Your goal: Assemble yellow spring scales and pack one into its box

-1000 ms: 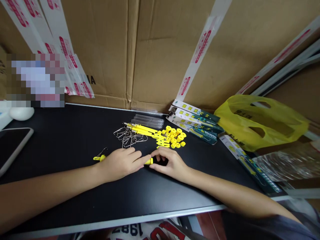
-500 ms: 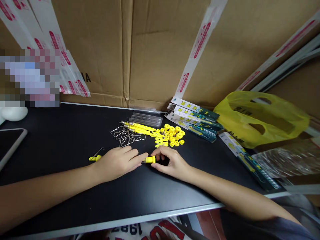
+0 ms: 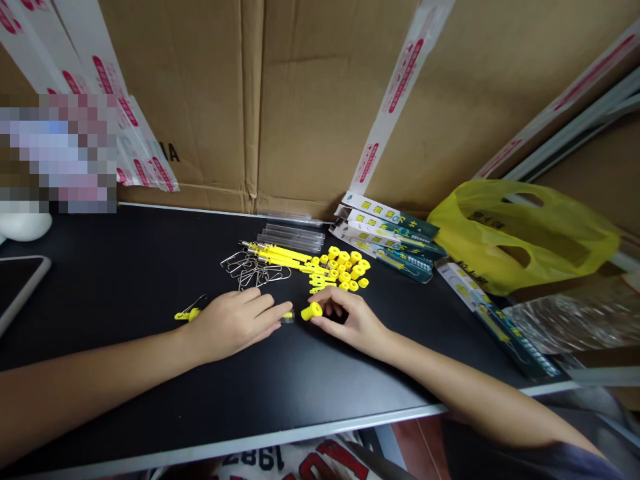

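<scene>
My left hand (image 3: 235, 325) rests on the black table (image 3: 125, 280), fingers curled down over a thin yellow tool (image 3: 286, 316) whose tip sticks out past the fingertips and whose far end (image 3: 183, 314) shows by the wrist. My right hand (image 3: 350, 319) pinches a small yellow cap (image 3: 311, 311) between thumb and fingers, a short gap from the tool's tip. Just beyond both hands lie a pile of yellow caps (image 3: 347, 267), several yellow tools (image 3: 280, 255) and a tangle of wire clips (image 3: 250, 270).
Clear tubes (image 3: 293, 235) lie behind the parts. Printed packets (image 3: 387, 243) are stacked at right, with more packets (image 3: 495, 317) toward the edge. A yellow plastic bag (image 3: 520, 237) and clear wrap (image 3: 575, 320) sit far right. Cardboard boxes (image 3: 300, 100) wall the back. A tablet (image 3: 20, 287) lies at left.
My right hand has pulled the yellow cap off the tool's tip and moved it slightly right and up. The left hand stays on the tool.
</scene>
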Demonstrator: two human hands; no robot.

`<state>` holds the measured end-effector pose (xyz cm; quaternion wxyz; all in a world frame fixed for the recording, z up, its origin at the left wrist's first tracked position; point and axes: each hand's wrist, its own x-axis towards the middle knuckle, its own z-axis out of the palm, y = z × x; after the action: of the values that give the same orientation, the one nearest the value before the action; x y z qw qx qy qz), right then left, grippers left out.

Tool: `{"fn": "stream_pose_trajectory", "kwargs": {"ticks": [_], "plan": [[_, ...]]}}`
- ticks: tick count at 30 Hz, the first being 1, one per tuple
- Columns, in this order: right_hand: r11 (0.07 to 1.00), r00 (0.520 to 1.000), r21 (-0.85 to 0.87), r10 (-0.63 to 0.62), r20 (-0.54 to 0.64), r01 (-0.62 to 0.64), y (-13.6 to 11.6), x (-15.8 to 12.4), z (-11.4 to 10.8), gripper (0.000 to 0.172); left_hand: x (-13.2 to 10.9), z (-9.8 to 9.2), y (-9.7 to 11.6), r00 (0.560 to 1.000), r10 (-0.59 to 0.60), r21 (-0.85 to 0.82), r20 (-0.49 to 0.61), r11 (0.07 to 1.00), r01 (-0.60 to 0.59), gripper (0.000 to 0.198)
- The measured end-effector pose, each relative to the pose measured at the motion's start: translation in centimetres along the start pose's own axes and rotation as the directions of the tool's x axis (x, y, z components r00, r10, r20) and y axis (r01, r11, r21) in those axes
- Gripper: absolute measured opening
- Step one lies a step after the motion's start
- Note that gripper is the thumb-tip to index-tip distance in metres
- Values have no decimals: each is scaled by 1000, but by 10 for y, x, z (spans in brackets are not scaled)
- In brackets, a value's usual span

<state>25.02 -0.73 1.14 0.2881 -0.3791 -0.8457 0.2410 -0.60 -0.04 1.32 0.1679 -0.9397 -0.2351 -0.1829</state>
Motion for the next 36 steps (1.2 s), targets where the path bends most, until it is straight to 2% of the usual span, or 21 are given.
{"fn": "stream_pose_trajectory", "kwargs": {"ticks": [4,7,11,28,30,32,34,36], "plan": [[975,985,-148,-162,52,168,0,0,-3,22,1,0,0,999,-31,11,16,999,30,27],[955,979,-216,-195,51,201,0,0,-5,23,1,1,0,999,-36,25,13,999,36,27],[946,982,-264,-179,59,189,-2,-1,-6,21,1,2,0,999,-33,40,2,999,33,27],[988,1000,-150,-24,10,25,3,-1,-2,18,3,-1,0,999,-39,21,4,999,39,32],[997,999,-65,47,15,-46,3,-1,-2,19,4,-1,0,999,-33,15,-16,999,33,31],[977,987,140,164,0,-162,1,1,-4,19,4,-1,0,999,-22,0,-49,1000,22,29],[890,962,373,269,39,-264,-1,4,-6,22,4,-1,0,997,13,-18,-82,1000,-15,29],[788,939,517,325,111,-334,-2,6,-8,27,3,0,0,992,61,-33,-112,997,-65,30]]}}
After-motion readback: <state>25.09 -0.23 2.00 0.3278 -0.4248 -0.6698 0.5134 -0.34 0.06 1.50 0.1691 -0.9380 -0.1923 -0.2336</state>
